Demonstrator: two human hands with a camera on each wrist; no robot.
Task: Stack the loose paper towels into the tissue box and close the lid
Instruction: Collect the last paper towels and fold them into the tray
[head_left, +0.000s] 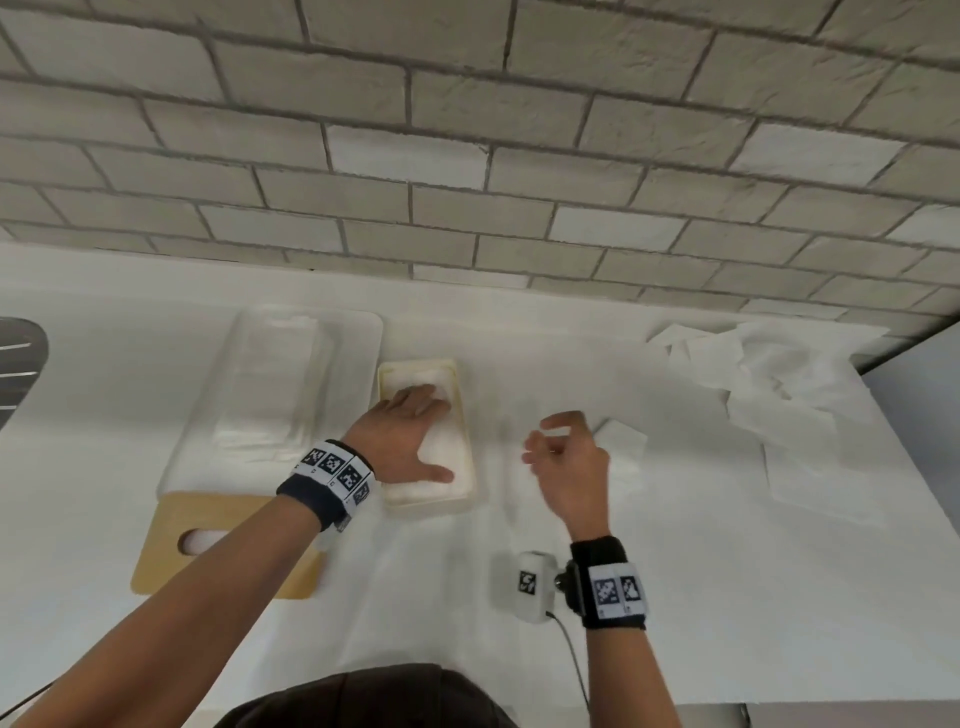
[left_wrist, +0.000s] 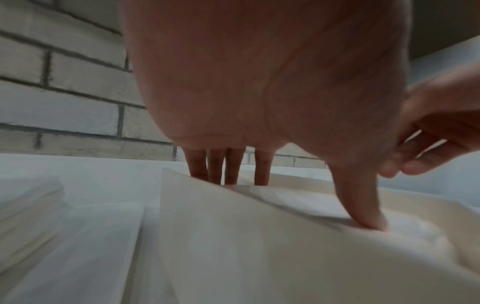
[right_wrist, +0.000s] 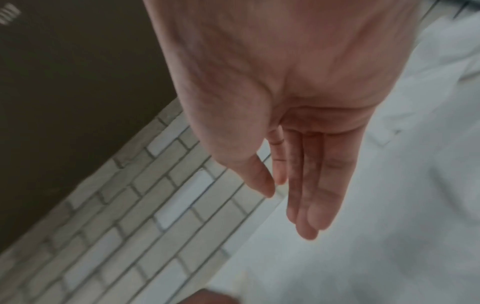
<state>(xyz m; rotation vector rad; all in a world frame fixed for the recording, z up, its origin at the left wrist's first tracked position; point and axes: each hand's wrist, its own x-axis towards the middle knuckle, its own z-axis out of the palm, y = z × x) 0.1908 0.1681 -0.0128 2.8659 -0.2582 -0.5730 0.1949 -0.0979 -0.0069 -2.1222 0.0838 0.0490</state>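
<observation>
Cream plastic box (head_left: 466, 415): we see a long rectangular tub with rounded corners, open at the top, standing on the counter just right of the tray; its walls look smooth and matte.
Towels in box (head_left: 441, 457): soft white sheets fill the tub almost to its rim, and they dent under the thumb in the left wrist view.
Left hand (head_left: 402, 439): we see it palm down on the towels, fingers straight and close together toward the far end, thumb stretched apart toward the near end and pressing the paper.
Right hand (head_left: 569, 457): it hovers above the counter just right of the box, blurred; in the right wrist view its fingers are straight and pressed together, with nothing held.
Loose sheet (head_left: 621, 436): a flat white square lies on the counter just beyond the right hand.
Pile (head_left: 769, 379): crumpled and folded white towels lie heaped well to the right, near the counter's edge.
Lid (head_left: 228, 545): a flat tan board, wood-like, with rounded corners and an oval slot, lies on the counter near left of the box, partly under the left forearm.
Tray (head_left: 358, 332): a pale rounded rectangle bears a clear, glossy plastic wrapper (head_left: 270, 384).
Counter (head_left: 415, 597): smooth and white.
Wall (head_left: 467, 156): rough pale bricks with grey joints.
</observation>
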